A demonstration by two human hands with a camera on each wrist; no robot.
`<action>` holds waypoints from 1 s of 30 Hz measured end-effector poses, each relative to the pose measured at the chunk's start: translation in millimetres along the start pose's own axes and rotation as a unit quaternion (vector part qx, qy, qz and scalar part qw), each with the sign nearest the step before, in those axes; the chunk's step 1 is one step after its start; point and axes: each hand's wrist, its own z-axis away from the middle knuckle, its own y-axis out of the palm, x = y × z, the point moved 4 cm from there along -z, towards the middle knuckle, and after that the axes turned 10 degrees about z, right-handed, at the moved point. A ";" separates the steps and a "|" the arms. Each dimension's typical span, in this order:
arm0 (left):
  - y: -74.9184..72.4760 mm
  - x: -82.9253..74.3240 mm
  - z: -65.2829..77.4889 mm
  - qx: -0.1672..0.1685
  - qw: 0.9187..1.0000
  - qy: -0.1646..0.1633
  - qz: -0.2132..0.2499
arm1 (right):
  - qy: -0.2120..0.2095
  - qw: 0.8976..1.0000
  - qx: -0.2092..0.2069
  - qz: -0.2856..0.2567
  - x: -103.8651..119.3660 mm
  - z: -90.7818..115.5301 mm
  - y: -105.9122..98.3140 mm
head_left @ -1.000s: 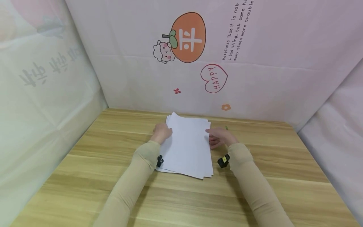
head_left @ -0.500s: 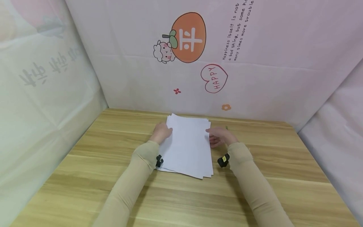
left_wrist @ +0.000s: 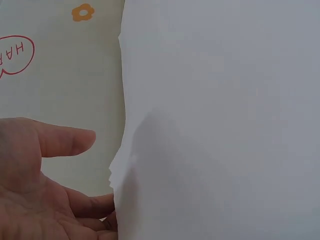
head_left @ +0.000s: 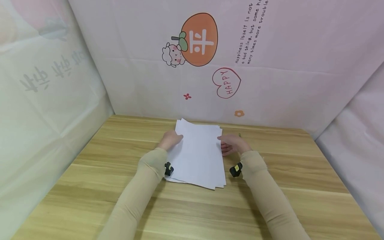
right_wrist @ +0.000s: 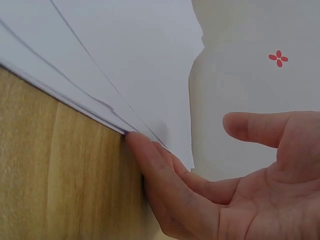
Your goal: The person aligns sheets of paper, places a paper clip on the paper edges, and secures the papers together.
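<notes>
A loose stack of white paper sheets [head_left: 199,153] lies on the wooden table, its edges fanned out of line at the corners. At the stack's left side is my left hand [head_left: 170,139]; in the left wrist view its fingers [left_wrist: 95,207] meet the paper edge while the thumb stands apart from it. My right hand [head_left: 235,143] is at the opposite side. In the right wrist view its fingertips [right_wrist: 137,140] touch the sheets' edges, and the thumb is raised clear of the paper. Part of the left fingers is hidden by the sheets.
Behind the wooden table [head_left: 192,213] hangs a printed white cloth [head_left: 144,83], with another cloth wall at each side. A small green thing [head_left: 239,135] shows just beyond my right hand, mostly hidden. Black wrist cameras [head_left: 236,170] sit close over the table.
The sheets' upper left corners have shifted slightly, and one back sheet shows more there. My left wrist has moved a little to the left. The right hand stays almost still.
</notes>
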 end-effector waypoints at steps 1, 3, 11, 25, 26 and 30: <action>-0.1 -0.7 0.1 -0.001 1.000 0.000 -0.004 | 0.000 1.000 0.000 -0.002 0.1 0.3 -0.1; 0.6 -0.9 -1.3 -0.007 1.000 -0.007 -0.007 | 0.002 1.000 0.001 -0.006 0.2 0.9 0.1; -0.7 -6.9 2.1 -0.012 0.999 -0.052 -0.004 | 0.009 1.000 -0.008 -0.013 1.3 3.9 -0.3; 0.0 0.6 -1.1 -0.010 0.999 -0.035 0.027 | 0.007 1.000 -0.011 0.001 2.2 5.1 2.2; -0.1 0.9 -1.3 -0.010 0.999 -0.033 0.029 | 0.006 1.000 -0.012 0.002 2.2 5.1 2.3; -0.6 1.9 -0.1 -0.008 0.999 -0.029 0.044 | 0.010 1.000 -0.019 -0.004 2.0 3.7 2.1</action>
